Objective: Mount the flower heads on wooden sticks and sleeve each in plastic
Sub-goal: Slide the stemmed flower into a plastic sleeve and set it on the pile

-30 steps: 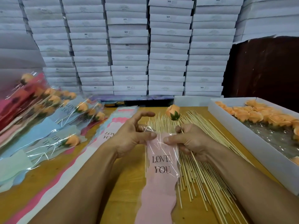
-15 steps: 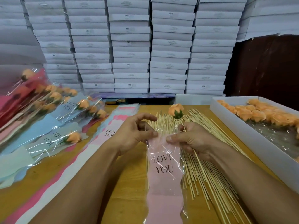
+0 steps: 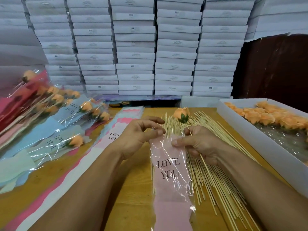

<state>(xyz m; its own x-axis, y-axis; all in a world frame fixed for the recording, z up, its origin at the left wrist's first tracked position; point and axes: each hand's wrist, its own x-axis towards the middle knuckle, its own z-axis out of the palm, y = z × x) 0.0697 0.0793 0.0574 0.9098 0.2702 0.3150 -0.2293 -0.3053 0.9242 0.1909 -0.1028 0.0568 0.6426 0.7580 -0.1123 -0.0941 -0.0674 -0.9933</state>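
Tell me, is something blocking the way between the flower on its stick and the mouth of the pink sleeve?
Nothing solid is. The mounted flower is held in the right hand, just above the pink sleeve. Both hands pinch the sleeve's top edge; whether its mouth is already parted cannot be told.

1. The sleeve you pinch is clear, glossy, crinkled plastic over a matt pink paper panel.
2. The sticks under your right hand are pale, bare wood.
3. The table shows smooth, varnished yellow wood.
4. The flower head looks soft and matt.
5. The white tray and the stacked boxes look like matt card.
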